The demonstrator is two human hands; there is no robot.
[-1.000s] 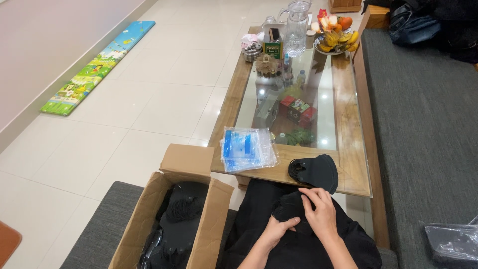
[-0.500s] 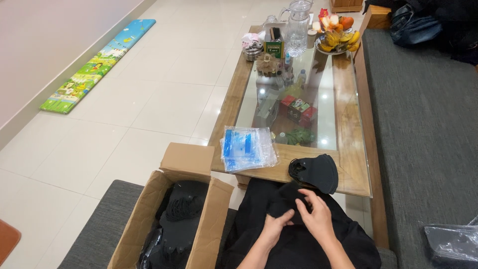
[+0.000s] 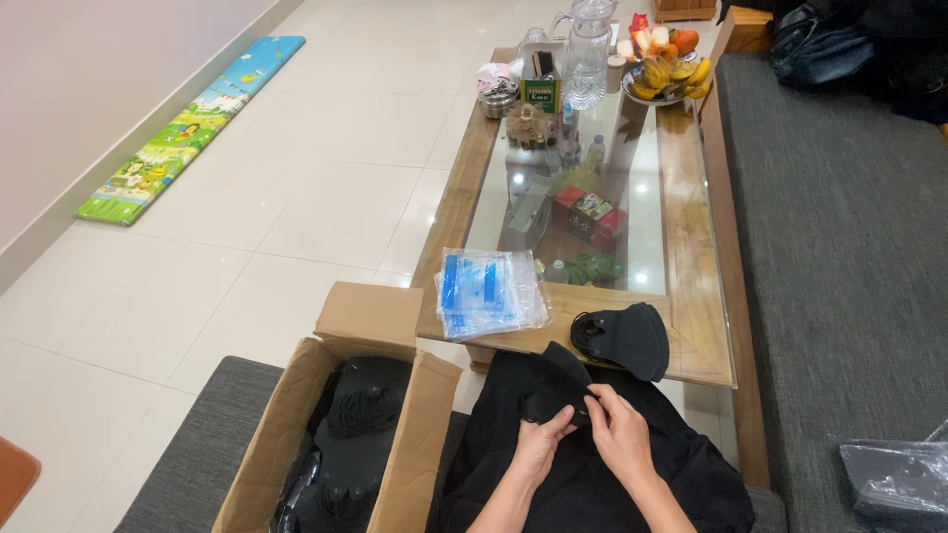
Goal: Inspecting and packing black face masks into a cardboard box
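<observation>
**Two hands pinch one black mask over a lap of black cloth**

One long wooden desk (image 3: 681,326) with a glass top runs away from the person, between the grey sofa (image 3: 839,247) on the right and the pale tiled floor (image 3: 296,178) on the left. One colourful play mat (image 3: 188,128) lies along the wall. One open cardboard box (image 3: 341,434) stands at the near left on a grey rug (image 3: 197,454), filled with black masks; their number cannot be told.

One spread of black cloth (image 3: 681,484) covers the person's lap. On the near end of the desk lie one stack of clear plastic bags with blue print (image 3: 489,291) and, just to its right, one small pile of black masks (image 3: 627,338). At the far end stand one glass jug (image 3: 590,49), one bowl of fruit (image 3: 667,74) and several small bottles and boxes.

Both hands meet over the lap, just below the desk edge. The left hand (image 3: 541,444) and the right hand (image 3: 620,434) share one black mask (image 3: 553,390), which rests on the cloth. The left fingers (image 3: 560,426) are curled and pressed onto the mask's lower edge. The right fingers (image 3: 597,403) are bent close together, pinching the mask's right side near its ear loop. The two hands almost touch.
</observation>
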